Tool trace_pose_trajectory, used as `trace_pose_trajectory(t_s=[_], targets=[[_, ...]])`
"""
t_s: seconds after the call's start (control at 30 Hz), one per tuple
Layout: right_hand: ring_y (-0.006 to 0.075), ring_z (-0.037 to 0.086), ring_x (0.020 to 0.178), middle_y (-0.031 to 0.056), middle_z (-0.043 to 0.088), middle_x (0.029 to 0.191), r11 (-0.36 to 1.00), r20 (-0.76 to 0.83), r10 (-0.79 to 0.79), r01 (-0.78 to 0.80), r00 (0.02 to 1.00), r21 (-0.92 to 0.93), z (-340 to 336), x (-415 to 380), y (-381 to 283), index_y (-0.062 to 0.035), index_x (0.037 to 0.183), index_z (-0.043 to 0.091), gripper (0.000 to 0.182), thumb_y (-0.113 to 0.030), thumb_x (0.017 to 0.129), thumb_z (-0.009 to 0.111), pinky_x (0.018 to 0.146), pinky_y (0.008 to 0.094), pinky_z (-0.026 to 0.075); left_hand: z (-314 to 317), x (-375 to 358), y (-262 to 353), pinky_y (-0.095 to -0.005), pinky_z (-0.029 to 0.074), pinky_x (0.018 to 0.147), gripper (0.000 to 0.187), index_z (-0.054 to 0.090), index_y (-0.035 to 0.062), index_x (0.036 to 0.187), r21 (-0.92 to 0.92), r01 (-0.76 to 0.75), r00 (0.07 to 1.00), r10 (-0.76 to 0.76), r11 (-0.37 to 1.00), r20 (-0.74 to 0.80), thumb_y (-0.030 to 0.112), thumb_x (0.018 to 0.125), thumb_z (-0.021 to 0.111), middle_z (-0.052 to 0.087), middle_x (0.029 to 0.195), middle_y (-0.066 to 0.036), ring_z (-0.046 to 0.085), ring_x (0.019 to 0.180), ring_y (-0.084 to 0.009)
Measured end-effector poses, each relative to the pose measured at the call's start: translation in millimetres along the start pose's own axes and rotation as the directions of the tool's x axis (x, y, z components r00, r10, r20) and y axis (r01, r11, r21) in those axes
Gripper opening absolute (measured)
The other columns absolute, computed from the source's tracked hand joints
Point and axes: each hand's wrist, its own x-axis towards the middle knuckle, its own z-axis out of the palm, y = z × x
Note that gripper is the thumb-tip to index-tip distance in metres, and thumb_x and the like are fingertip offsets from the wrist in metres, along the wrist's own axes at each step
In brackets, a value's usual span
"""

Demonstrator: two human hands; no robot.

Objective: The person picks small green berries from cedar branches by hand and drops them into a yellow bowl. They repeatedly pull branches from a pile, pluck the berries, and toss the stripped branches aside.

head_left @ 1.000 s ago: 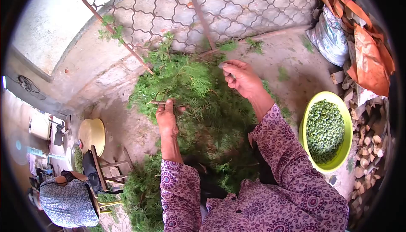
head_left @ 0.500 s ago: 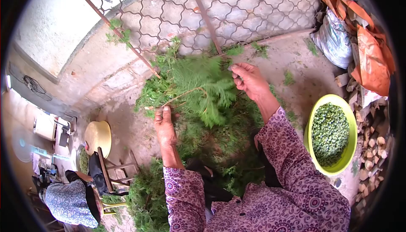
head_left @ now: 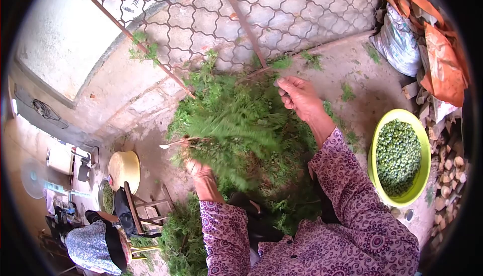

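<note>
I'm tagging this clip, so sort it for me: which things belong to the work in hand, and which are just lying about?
In the work:
left hand, gripping a leafy branch
right hand, pinching a small dark piece
heap of green branches
probably the tub of green berries

Lying about, seemingly:
firewood
orange sheet
white sack
yellow basin

There are two bare hands in front: one left hand and one right hand. Also there is one other person, one green-yellow tub, one yellow basin, one fan and one white sack. The cut logs are many, I cannot count them exactly.
</note>
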Motion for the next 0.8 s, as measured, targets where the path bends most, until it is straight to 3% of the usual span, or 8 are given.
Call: trace_pose_trajectory(t_s=[0.03,0.13,0.43,0.6,0.67,0.8], targets=[[0.0047,0.039,0.046,-0.0008,0.047,0.062,1.000,0.007,0.022,-0.022,1.000,-0.004,1.1,-0.5,-0.1,-0.0047,0.079,0.055,0.019,-0.023,0.080,0.061,0.037,0.0185,0.028,-10.8,-12.3,-8.1,-0.0337,0.047,0.078,0.028,0.054,0.0057,0.102,-0.029,0.091,0.995,-0.092,0.995,-0.042,0.028,0.084,0.050,0.060,0.091,-0.008,0.057,0.084,-0.0201],[0.0048,0.039,0.045,-0.0008,0.047,0.062,0.999,0.051,0.034,-0.033,0.998,-0.027,1.8,-1.4,1.5,-0.0037,0.080,0.055,0.019,-0.021,0.080,0.061,0.037,0.0186,0.028,-32.7,-43.9,-29.2,-0.0337,0.047,0.077,0.029,0.054,0.0057,0.102,-0.096,0.170,0.985,-0.173,0.981,-0.023,0.027,0.084,0.050,0.060,0.091,-0.008,0.057,0.084,-0.0200],[0.0037,0.039,0.049,-0.0030,0.046,0.063,0.980,0.287,0.069,-0.011,0.956,-0.198,11.4,-9.3,13.0,-0.0018,0.088,0.056,0.019,-0.018,0.079,0.061,0.041,0.0183,0.028,5.5,21.7,-20.8,-0.0335,0.047,0.077,0.029,0.053,0.0059,0.103,-0.141,0.118,0.981,-0.094,0.983,0.168,0.027,0.084,0.050,0.060,0.092,-0.008,0.057,0.083,-0.0200],[0.0028,0.040,0.052,-0.0034,0.049,0.065,0.974,0.364,0.120,-0.039,0.923,-0.224,22.4,-19.9,10.5,-0.0029,0.087,0.057,0.020,-0.019,0.077,0.064,0.043,0.0175,0.031,-3.3,9.8,-28.1,-0.0334,0.047,0.076,0.029,0.053,0.0059,0.103,-0.135,0.184,0.971,-0.158,0.974,0.181,0.027,0.084,0.049,0.060,0.092,-0.008,0.057,0.083,-0.0199],[0.0021,0.043,0.053,-0.0033,0.053,0.067,0.911,0.489,0.118,0.102,0.864,-0.399,32.0,-26.7,15.1,-0.0032,0.088,0.059,0.023,-0.020,0.075,0.066,0.044,0.0169,0.033,-15.3,-4.7,-31.7,-0.0334,0.047,0.076,0.029,0.053,0.0059,0.103,-0.127,0.223,0.967,-0.204,0.967,0.150,0.027,0.084,0.049,0.060,0.092,-0.008,0.058,0.083,-0.0199],[0.0024,0.042,0.050,-0.0023,0.054,0.065,0.954,0.744,0.277,-0.079,0.608,-0.290,32.3,-34.2,11.8,-0.0001,0.088,0.060,0.027,-0.020,0.072,0.068,0.042,0.0166,0.031,-44.0,-34.8,-38.0,-0.0333,0.047,0.076,0.029,0.053,0.0060,0.104,-0.112,0.282,0.959,-0.275,0.953,0.072,0.027,0.085,0.049,0.060,0.092,-0.008,0.058,0.083,-0.0199]])
